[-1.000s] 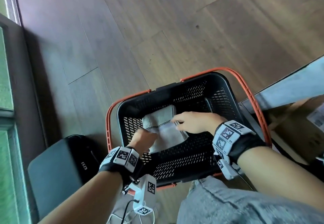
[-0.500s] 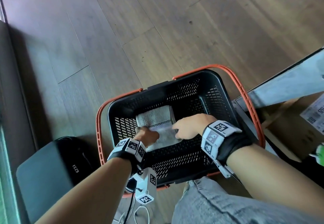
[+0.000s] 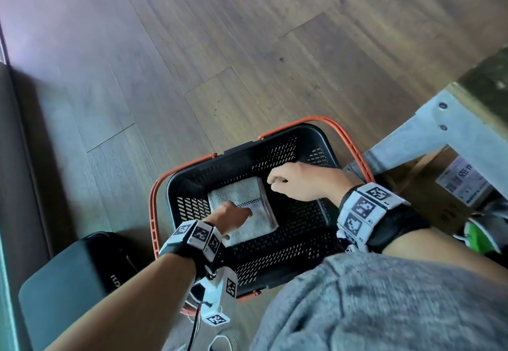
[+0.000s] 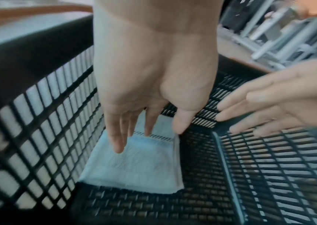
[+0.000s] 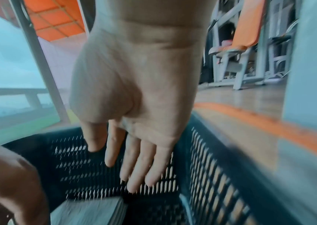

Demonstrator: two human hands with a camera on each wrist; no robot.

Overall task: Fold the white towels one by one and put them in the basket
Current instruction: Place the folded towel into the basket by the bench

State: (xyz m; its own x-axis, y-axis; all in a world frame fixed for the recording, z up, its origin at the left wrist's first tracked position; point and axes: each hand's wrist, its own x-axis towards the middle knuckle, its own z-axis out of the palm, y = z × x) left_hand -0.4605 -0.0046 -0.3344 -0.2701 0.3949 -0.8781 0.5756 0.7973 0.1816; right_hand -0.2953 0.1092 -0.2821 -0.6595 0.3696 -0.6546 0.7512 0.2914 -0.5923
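Change since earlier frames: the right hand (image 3: 298, 183) has left the towel (image 3: 244, 207) and now sits off its 2 o'clock corner, clear of the cloth; the left hand (image 3: 233, 217) stays on the towel.
View differences: the head view alone shows the whole basket (image 3: 324, 141), its orange handles (image 3: 346, 139), the wooden floor (image 3: 192, 48) and a dark case (image 3: 68, 273) at the basket's 8 o'clock. The left wrist view alone shows the towel's stacked folded edges (image 4: 178, 159) and its dotted stripe. The right wrist view is blurred; the towel (image 5: 88, 213) shows only at 6 o'clock.
Container: black mesh basket on the floor; one folded white towel lies flat on its bottom, in the 9 o'clock half, against the side wall (image 4: 38, 121).
Left hand: fingers (image 4: 116, 137) straight and slightly spread, tips resting on the towel near the stripe; nothing grasped.
Right hand: fingers (image 5: 134, 167) extended and relaxed above the basket bottom, holding nothing, apart from the towel.
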